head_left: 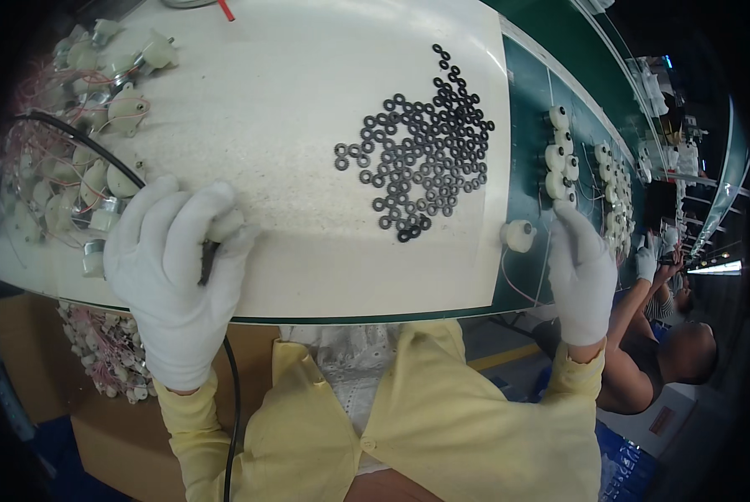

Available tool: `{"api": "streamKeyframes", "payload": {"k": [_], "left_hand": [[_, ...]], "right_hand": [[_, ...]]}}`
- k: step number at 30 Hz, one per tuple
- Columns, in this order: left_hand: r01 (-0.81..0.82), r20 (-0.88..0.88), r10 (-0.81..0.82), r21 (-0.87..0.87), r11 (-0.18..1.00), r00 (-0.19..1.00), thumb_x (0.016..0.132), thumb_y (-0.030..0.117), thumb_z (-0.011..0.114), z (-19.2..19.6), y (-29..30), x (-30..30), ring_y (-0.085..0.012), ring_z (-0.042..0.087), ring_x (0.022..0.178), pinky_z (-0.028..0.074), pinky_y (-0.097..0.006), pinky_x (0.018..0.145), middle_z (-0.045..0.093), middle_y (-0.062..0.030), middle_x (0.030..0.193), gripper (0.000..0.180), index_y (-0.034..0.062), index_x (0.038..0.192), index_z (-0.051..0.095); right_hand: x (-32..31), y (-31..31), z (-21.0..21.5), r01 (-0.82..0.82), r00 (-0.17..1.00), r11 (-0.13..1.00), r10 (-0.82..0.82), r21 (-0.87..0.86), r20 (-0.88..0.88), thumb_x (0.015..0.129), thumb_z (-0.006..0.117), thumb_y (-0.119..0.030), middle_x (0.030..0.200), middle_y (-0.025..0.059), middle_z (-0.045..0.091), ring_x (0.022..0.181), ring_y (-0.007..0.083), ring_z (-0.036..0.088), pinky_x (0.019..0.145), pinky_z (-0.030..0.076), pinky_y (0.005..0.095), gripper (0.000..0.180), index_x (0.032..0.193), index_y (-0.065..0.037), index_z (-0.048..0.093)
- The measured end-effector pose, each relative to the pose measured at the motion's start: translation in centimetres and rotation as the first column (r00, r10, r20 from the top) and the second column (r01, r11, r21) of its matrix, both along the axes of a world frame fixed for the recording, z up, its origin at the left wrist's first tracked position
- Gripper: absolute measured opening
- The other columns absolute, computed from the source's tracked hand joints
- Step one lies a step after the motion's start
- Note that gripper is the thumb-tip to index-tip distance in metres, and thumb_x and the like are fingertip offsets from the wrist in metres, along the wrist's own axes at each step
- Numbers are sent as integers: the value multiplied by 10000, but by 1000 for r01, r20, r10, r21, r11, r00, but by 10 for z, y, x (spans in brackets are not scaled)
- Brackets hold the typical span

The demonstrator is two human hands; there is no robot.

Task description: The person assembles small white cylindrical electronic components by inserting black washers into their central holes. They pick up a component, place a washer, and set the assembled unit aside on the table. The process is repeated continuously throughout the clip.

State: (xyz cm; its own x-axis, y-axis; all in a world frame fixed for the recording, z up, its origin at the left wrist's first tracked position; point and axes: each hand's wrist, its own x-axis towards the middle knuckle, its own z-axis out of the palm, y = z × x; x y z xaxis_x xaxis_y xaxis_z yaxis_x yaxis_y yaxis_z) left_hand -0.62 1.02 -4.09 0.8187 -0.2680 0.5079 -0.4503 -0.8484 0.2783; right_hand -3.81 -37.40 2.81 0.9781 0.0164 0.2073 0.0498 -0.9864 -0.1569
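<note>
The left hand (pixel 178 268), in a white knitted glove, is bent around a small dark object (pixel 208 261) — its kind cannot be told — gripped between thumb and curled fingers above the near left part of the bench (pixel 291 192), whose surface here is white. A black flexible cable (pixel 100 149) runs from the far left towards this hand; a black length also hangs below it, past the yellow sleeve (pixel 192 439).

The right hand (pixel 582 272), gloved alike, extends over the green surface (pixel 521 100) at the right, its fingertips at the near end of a line of round, white plastic-cased components (pixel 555 157); whether it grasps one cannot be told. A single white, round component with a dark centre (pixel 520 236) lies just left of this hand, a pink wire trailing from it. A second line of similar white parts (pixel 617 201) lies farther right.

Between the hands, towards the far side, small black rings (pixel 458 125) are spread in a loose cluster. At the left, white-and-metal components with pink wires (pixel 128 109) form a heap; more fill a brown cardboard box (pixel 124 443) below the bench edge. A co-worker (pixel 634 376) sits at the right.
</note>
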Motion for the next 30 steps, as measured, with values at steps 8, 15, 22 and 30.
{"api": "streamKeyframes", "payload": {"k": [8, 15, 22, 30], "left_hand": [[11, 46, -12, 41, 999, 999, 747, 194, 850, 1, -1, 3, -348, 639, 1059, 501, -450, 890, 657, -75, 1022, 448, 116, 1165, 710], [12, 60, -13, 24, 1000, 998, 790, 243, 844, -3, -1, 2, -345, 641, 1092, 489, -446, 908, 673, -66, 1045, 450, 113, 1197, 701], [-4, 141, 13, -61, 998, 990, 901, 281, 769, 2, 7, -11, -370, 623, 1212, 482, -442, 958, 718, -90, 1129, 433, 42, 1247, 667], [234, 57, -227, -314, 920, 972, 962, 388, 702, 56, -15, -32, -326, 683, 1055, 547, -441, 893, 664, -189, 1247, 590, -58, 1336, 608]], "right_hand": [[0, 4, -24, -232, 972, 971, 234, -65, 25, 790, 869, -167, 840, -37, 667, 730, 223, 611, 729, 427, 371, 311, 935, -163, 594], [0, -31, -24, -70, 992, 976, 90, -204, 88, 825, 827, -129, 860, 44, 709, 754, 290, 676, 673, 472, 425, 228, 931, -120, 626], [-17, -17, 19, -77, 995, 995, 72, -66, -72, 850, 792, -95, 913, 146, 710, 675, 305, 681, 653, 523, 389, 317, 1153, -50, 708], [-19, 109, -19, -505, 860, 654, 332, 563, 387, 693, 841, -142, 1171, 195, 697, 785, 242, 631, 705, 502, 364, 570, 1231, -27, 692]]}}
